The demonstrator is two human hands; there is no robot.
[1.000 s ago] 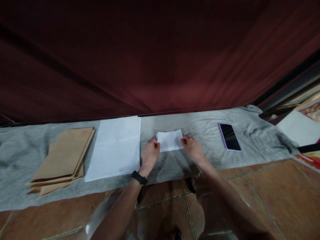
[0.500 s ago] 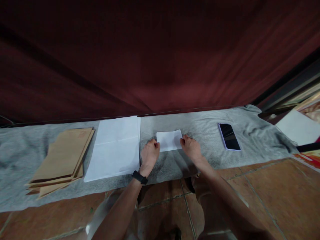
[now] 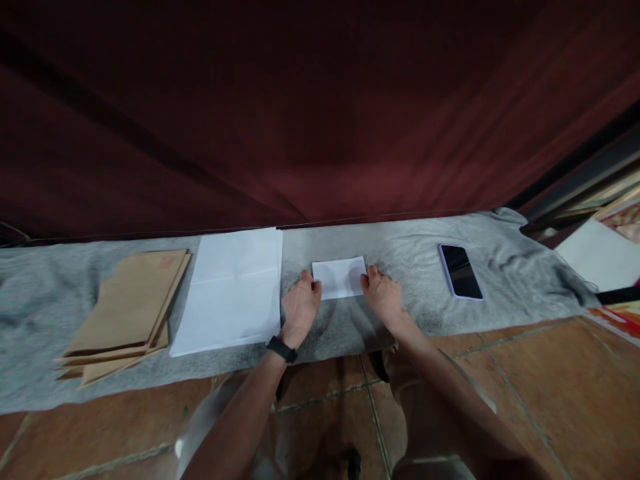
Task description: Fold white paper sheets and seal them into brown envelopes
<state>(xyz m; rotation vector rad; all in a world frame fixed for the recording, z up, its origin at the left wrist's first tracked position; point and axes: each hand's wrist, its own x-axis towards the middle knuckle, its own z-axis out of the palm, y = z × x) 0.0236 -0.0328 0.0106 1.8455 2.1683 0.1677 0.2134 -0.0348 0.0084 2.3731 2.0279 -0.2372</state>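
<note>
The folded paper (image 3: 340, 277) now lies flatter on the grey cloth (image 3: 415, 257) than a second ago, left hand (image 3: 300, 308) and right hand (image 3: 384, 297) pinching its side edges, crease seemingly set.

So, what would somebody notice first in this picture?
Most likely the small white paper at the middle of the grey cloth, with the left hand and the right hand touching its side edges. Behind it, a dark red curtain fills the upper half. White sheets and brown envelopes lie to its left, a phone to its right.
</note>
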